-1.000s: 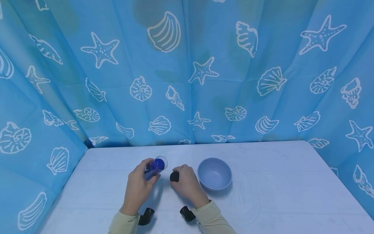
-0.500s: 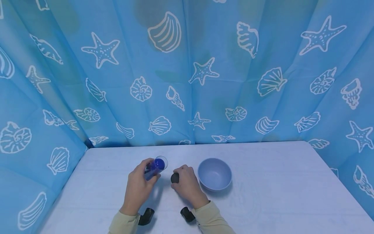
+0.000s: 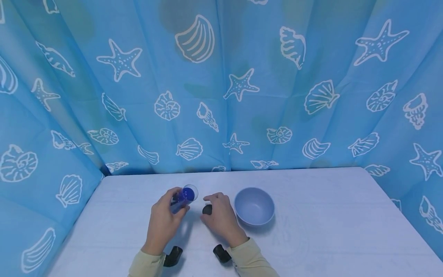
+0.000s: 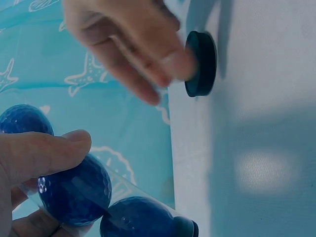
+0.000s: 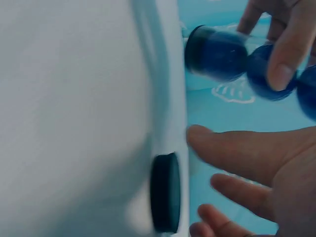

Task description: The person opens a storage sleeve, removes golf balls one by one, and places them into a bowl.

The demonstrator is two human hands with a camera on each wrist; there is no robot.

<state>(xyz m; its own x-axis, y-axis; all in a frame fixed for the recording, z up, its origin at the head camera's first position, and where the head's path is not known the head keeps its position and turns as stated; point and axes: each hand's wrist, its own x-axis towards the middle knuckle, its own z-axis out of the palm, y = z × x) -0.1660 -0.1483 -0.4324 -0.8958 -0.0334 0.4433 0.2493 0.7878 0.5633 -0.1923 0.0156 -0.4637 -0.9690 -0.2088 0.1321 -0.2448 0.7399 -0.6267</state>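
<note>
A clear tube [image 3: 178, 205] is gripped by my left hand [image 3: 162, 223] above the table, tilted, with its round open mouth toward the head camera. Inside it sit several dark blue dimpled balls [image 4: 74, 190], like golf balls, one behind another. A dark cap closes the tube's lower end in the left wrist view. My right hand [image 3: 223, 219] hovers over a round black lid [image 3: 207, 209], its thumb and fingers spread apart. In the right wrist view the lid lies on the cloth with a gap to the fingertips [image 5: 200, 134].
A light blue bowl [image 3: 254, 207] stands just right of my right hand. White cloth [image 3: 328, 215] covers the table. A blue curtain [image 3: 221, 84] with shell prints hangs behind and at the sides. Black wrist cameras [image 3: 173, 256] sit at both sleeves.
My right hand has set the black lid down on the cloth and let it go, its fingers now spread. The left hand with the tube has hardly moved.
</note>
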